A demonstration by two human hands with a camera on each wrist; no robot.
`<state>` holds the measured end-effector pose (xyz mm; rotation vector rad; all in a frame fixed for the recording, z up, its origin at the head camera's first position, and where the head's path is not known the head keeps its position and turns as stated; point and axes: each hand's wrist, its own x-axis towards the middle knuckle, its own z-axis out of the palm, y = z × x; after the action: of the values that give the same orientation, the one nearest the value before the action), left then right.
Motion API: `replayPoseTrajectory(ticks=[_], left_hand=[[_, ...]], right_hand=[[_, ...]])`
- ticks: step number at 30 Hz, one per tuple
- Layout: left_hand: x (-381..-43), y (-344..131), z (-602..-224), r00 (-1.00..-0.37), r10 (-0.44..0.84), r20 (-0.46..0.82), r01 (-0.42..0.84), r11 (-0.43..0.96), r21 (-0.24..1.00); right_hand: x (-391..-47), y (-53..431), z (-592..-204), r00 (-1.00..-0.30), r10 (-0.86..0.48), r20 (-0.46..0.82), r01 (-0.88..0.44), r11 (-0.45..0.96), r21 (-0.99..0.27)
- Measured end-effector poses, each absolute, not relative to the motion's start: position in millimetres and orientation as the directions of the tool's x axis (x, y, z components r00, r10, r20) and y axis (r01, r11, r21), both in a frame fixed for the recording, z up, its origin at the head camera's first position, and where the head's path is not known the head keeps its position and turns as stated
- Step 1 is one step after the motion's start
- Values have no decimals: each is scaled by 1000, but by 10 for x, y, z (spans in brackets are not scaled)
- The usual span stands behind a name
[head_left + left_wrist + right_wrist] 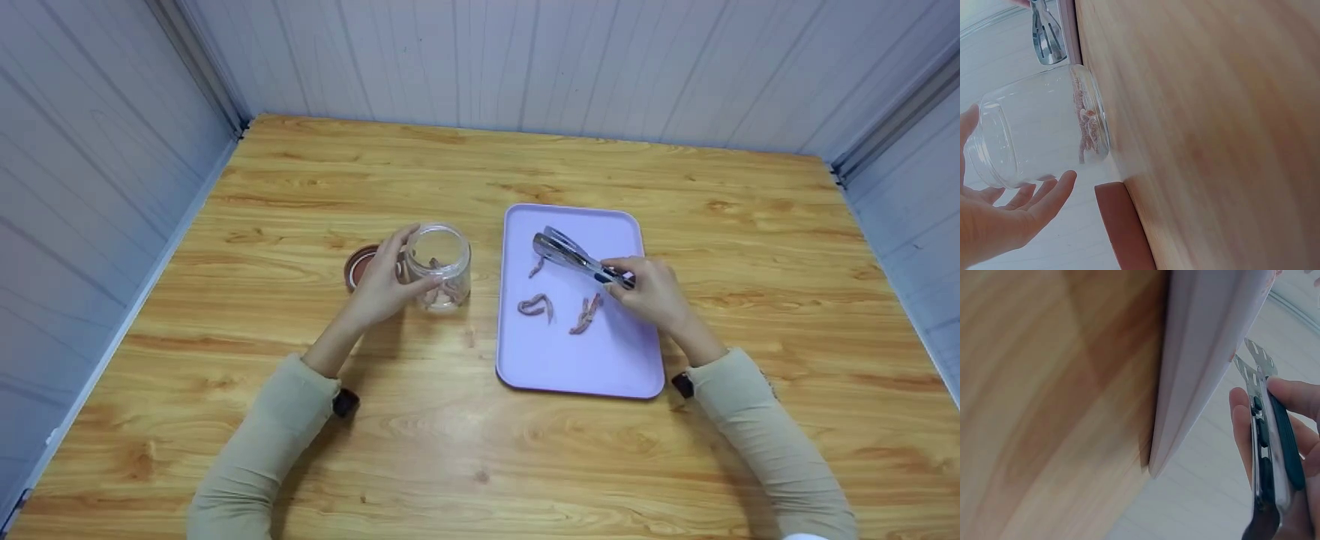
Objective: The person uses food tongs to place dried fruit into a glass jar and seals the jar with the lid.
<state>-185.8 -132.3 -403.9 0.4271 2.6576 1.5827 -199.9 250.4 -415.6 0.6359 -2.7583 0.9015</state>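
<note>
Pickup, I judge, is in hand: the right hand [649, 292] pinches slotted silvery metal tongs [574, 257], parted, near a thin brown strip [535, 268] on the rectangular lilac tray [577, 367], centre-right; the left hand [382, 291] curls its fingers round a clear cylindrical jar [450, 264]. I'd squeeze next.

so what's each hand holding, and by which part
Right hand: silver metal tongs, by the dark-padded handles. Left hand: clear cylindrical jar, near its rim.

Beneath my head camera I have a wooden table [427, 465] with wavy yellow-brown grain. Directly on it I see a lilac tray [577, 367] right of centre, a clear jar [454, 268] upright and apart to its left, and a reddish-brown lid [357, 267] just beside the jar.
</note>
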Motion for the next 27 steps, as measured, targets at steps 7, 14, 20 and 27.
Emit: replayPoseTrajectory(ticks=[7, 14, 20, 27], left_hand=[[-1865, -1323, -4043, -966, 234, 112, 211, 460, 862], [-1871, -1320, -4046, -966, 231, 113, 211, 458, 863], [-1875, -1320, -4049, -964, 235, 124, 222, 460, 860], [-1875, -1322, -4052, -964, 234, 126, 224, 459, 860]], right_hand=[[-1987, 2470, -4131, -901, -335, 276, -433, 731, -527], [-1977, 2453, -4130, -906, -341, 250, -423, 747, -514], [-1981, 2448, -4130, -904, -345, 251, -427, 743, -516], [-1986, 2441, -4146, -907, -340, 250, -422, 728, -541]])
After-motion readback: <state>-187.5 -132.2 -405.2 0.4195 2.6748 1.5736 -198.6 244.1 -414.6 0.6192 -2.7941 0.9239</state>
